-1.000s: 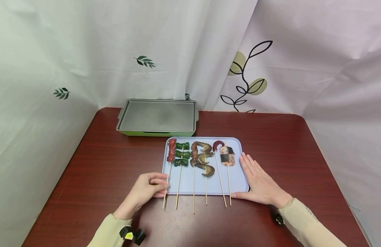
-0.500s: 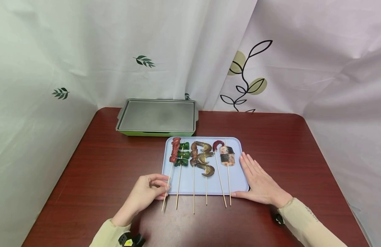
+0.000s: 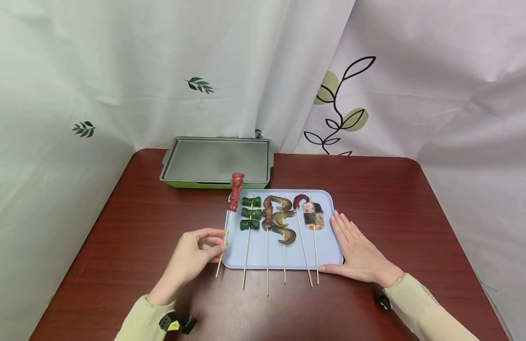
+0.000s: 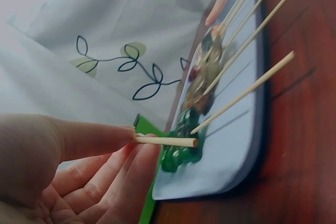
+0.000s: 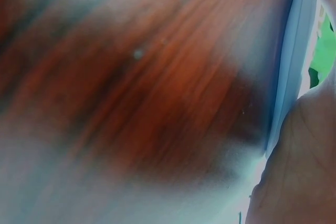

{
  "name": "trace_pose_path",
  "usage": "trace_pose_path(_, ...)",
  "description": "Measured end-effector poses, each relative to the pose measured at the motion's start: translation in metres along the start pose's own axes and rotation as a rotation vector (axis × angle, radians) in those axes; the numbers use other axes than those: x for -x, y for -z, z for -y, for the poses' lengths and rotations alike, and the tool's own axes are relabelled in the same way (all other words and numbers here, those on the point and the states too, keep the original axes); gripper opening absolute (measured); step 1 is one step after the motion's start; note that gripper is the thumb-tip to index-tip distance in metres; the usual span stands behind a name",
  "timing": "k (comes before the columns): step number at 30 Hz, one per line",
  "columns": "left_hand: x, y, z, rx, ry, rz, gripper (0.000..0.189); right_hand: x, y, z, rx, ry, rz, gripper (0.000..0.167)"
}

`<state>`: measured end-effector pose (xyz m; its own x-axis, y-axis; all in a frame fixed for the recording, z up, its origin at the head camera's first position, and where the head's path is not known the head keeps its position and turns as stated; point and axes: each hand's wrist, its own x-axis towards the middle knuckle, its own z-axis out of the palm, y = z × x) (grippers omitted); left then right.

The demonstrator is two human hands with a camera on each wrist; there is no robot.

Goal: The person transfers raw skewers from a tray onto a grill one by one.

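Between thumb and fingers my left hand point(image 3: 192, 255) pinches the stick of a red meat skewer point(image 3: 235, 192), raised over the left edge of the light blue tray point(image 3: 301, 255). Its meat end overlaps the grill's front edge in the head view. In the left wrist view the held stick point(image 4: 168, 141) points its butt end at the camera. Fingers straight, my right hand point(image 3: 361, 251) rests against the tray's right side. On the tray lie a green pepper skewer point(image 3: 251, 213), a brown meat skewer point(image 3: 268, 213), a shrimp skewer point(image 3: 284, 219), a dark red tentacle skewer point(image 3: 301, 199) and a fish skewer point(image 3: 314, 215).
Behind the tray, at the table's back left, stands a green grill with a flat grey plate point(image 3: 218, 161). The skewers' stick ends jut over the tray's front edge above the dark red wooden table point(image 3: 130, 227). White curtains point(image 3: 228, 57) hang around the table.
My left hand has lifted the red meat skewer from beside the green pepper skewer and carried it up and slightly left, toward the grill. The right hand has stayed at the tray.
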<state>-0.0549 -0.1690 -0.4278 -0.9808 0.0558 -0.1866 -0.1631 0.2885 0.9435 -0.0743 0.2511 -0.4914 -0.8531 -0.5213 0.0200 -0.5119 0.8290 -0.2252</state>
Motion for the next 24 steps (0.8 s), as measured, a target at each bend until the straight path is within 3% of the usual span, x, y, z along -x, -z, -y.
trace_pose_path(12,-0.033,0.038,-0.005,-0.081,-0.030,-0.116,0.031,0.000,0.001,0.000,0.003,-0.003,0.002,0.127)
trace_pose_path(17,-0.048,0.057,-0.007,-0.114,-0.059,-0.137,0.032,0.000,0.000,0.000,0.010,0.003,-0.001,0.127)
trace_pose_path(24,-0.063,0.083,-0.011,-0.141,-0.055,-0.157,0.034,0.001,0.000,0.000,0.016,0.007,-0.005,0.128)
